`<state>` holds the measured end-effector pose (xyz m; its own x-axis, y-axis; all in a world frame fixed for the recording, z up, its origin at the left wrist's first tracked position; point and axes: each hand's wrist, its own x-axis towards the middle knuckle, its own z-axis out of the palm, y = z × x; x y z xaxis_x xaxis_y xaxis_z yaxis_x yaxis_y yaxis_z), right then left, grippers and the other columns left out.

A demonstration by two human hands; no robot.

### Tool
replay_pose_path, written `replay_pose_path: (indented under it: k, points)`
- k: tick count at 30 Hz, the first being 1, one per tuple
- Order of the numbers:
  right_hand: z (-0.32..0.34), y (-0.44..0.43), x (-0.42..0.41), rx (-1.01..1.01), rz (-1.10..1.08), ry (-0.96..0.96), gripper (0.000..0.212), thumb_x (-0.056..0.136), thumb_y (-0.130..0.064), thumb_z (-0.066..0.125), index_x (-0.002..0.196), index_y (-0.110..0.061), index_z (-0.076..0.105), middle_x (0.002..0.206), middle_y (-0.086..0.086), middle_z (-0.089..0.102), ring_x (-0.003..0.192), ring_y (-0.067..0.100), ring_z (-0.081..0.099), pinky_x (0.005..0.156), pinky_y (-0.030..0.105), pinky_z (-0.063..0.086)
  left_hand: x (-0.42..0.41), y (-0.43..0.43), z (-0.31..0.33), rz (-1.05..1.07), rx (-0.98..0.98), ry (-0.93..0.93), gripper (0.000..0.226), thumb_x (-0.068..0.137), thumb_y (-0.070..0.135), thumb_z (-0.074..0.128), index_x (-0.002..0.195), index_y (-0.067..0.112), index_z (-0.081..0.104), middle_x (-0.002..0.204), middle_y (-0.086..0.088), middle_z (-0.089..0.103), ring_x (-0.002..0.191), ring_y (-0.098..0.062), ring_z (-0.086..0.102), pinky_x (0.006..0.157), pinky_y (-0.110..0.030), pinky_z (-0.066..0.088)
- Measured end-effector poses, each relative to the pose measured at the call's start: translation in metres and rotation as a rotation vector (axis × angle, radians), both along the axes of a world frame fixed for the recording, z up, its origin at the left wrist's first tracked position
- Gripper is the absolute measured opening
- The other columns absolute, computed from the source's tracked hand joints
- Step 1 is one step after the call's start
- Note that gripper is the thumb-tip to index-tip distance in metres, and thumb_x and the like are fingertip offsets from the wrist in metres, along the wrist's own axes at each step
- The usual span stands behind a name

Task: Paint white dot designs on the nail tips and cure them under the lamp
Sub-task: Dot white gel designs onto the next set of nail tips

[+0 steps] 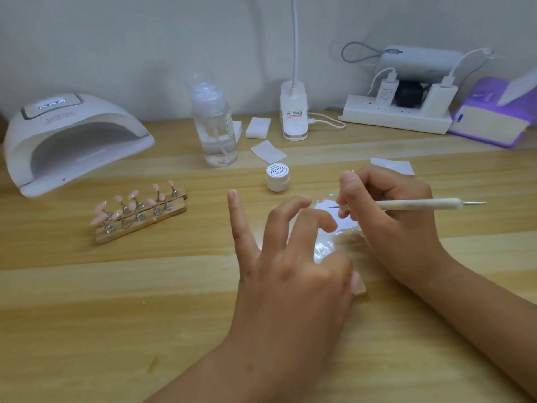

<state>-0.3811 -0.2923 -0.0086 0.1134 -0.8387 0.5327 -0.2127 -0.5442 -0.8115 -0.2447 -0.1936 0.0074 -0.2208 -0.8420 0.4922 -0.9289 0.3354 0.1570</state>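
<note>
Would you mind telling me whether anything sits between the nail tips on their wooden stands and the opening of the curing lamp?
Nothing visible does. The nail tips stand just in front and to the right of the curing lamp, with only bare table between them and its opening. The clear bottle stands off to the right, clear of that path.

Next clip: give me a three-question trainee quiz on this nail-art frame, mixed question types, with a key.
1. True or false: the small white jar has its lid off.
2. Which hand holds the dotting tool? A) left B) right C) neither
3. Fill in: the pink nail tips stand on holders in front of the ____, not inside it.

Key:
1. False; the lid is on.
2. B; the right hand grips it, its tip over white paint on the clear film, while the left hand, holding nothing, rests on the film.
3. Curing lamp.
</note>
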Motion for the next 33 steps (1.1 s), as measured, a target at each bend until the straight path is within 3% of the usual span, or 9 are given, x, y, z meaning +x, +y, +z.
replay_pose_path:
  k: [4, 8, 10, 12, 18, 24, 27, 30, 33]
  points:
    - [0.000, -0.003, -0.001, 0.045, -0.086, -0.008, 0.037, 0.097, -0.030, 0.060, 0.065, -0.012, 0.060, 0.057, 0.006, 0.057, 0.054, 0.018, 0.053, 0.053, 0.026, 0.042, -0.001, 0.002, 0.004, -0.063, -0.083, 0.044, 0.018, 0.083, 0.030, 0.066, 0.066, 0.025, 0.069, 0.094, 0.010, 0.069, 0.116, -0.021, 0.062, 0.109, -0.074, 0.016]
    - [0.000, -0.007, -0.002, 0.109, -0.170, 0.033, 0.041, 0.091, -0.044, 0.067, 0.062, -0.017, 0.060, 0.053, -0.006, 0.054, 0.053, 0.011, 0.049, 0.066, 0.036, 0.044, 0.016, -0.008, 0.020, -0.101, -0.092, 0.378, 0.010, 0.080, 0.026, 0.072, 0.075, 0.029, 0.064, 0.078, 0.018, 0.067, 0.076, 0.013, 0.059, 0.119, -0.042, 0.023]
    - [0.001, -0.007, -0.001, 0.108, -0.199, 0.106, 0.048, 0.094, -0.049, 0.060, 0.061, -0.015, 0.062, 0.053, -0.014, 0.058, 0.054, 0.006, 0.054, 0.082, 0.046, 0.049, 0.032, -0.018, 0.027, -0.087, -0.031, 0.545, 0.015, 0.079, 0.019, 0.077, 0.074, 0.027, 0.066, 0.075, 0.019, 0.068, 0.059, 0.021, 0.051, 0.099, -0.012, 0.037]
    - [0.002, -0.008, 0.000, 0.145, -0.217, 0.130, 0.049, 0.098, -0.050, 0.052, 0.065, -0.017, 0.066, 0.056, -0.019, 0.062, 0.059, 0.006, 0.060, 0.091, 0.058, 0.048, 0.047, -0.029, 0.026, -0.055, 0.100, 0.698, 0.016, 0.077, 0.012, 0.081, 0.074, 0.025, 0.071, 0.075, 0.016, 0.071, 0.068, 0.015, 0.060, 0.076, -0.003, 0.040]
    - [0.002, -0.009, 0.000, 0.211, -0.204, 0.188, 0.039, 0.100, -0.050, 0.049, 0.072, -0.031, 0.068, 0.052, -0.014, 0.061, 0.054, 0.007, 0.060, 0.095, 0.060, 0.047, 0.068, -0.045, -0.003, -0.025, 0.370, 0.966, 0.010, 0.078, 0.008, 0.079, 0.075, 0.017, 0.077, 0.074, 0.007, 0.075, 0.067, -0.003, 0.067, 0.071, -0.021, 0.052]
    - [0.000, -0.011, -0.001, 0.199, -0.196, 0.199, 0.041, 0.101, -0.046, 0.051, 0.069, -0.028, 0.069, 0.052, -0.008, 0.060, 0.053, 0.008, 0.059, 0.093, 0.055, 0.049, 0.068, -0.046, -0.010, -0.105, 0.333, 0.913, 0.015, 0.077, 0.006, 0.081, 0.077, 0.021, 0.080, 0.083, 0.007, 0.076, 0.082, -0.010, 0.073, 0.081, -0.031, 0.059]
    - [-0.001, -0.010, -0.003, 0.162, -0.198, 0.126, 0.048, 0.102, -0.044, 0.050, 0.062, -0.024, 0.068, 0.052, -0.016, 0.059, 0.052, 0.007, 0.057, 0.077, 0.044, 0.052, 0.067, -0.045, -0.011, -0.141, 0.342, 0.922, 0.011, 0.077, 0.011, 0.082, 0.078, 0.022, 0.080, 0.084, 0.005, 0.076, 0.084, -0.013, 0.073, 0.082, -0.040, 0.059]
    - [-0.001, -0.010, -0.003, 0.077, -0.204, 0.114, 0.047, 0.103, -0.040, 0.049, 0.060, -0.027, 0.066, 0.055, -0.019, 0.060, 0.061, 0.005, 0.060, 0.072, 0.032, 0.044, 0.065, -0.044, -0.010, -0.215, 0.373, 0.912, 0.006, 0.077, 0.014, 0.081, 0.079, 0.020, 0.081, 0.084, 0.002, 0.075, 0.084, -0.016, 0.072, 0.080, -0.038, 0.059]
    - [-0.002, -0.009, -0.003, 0.033, -0.189, 0.085, 0.046, 0.103, -0.038, 0.048, 0.061, -0.026, 0.066, 0.058, -0.012, 0.061, 0.065, 0.007, 0.059, 0.073, 0.033, 0.044, 0.065, -0.043, -0.009, -0.258, 0.411, 0.924, 0.012, 0.073, 0.022, 0.078, 0.081, 0.014, 0.081, 0.084, -0.002, 0.075, 0.084, -0.021, 0.071, 0.079, -0.039, 0.058]
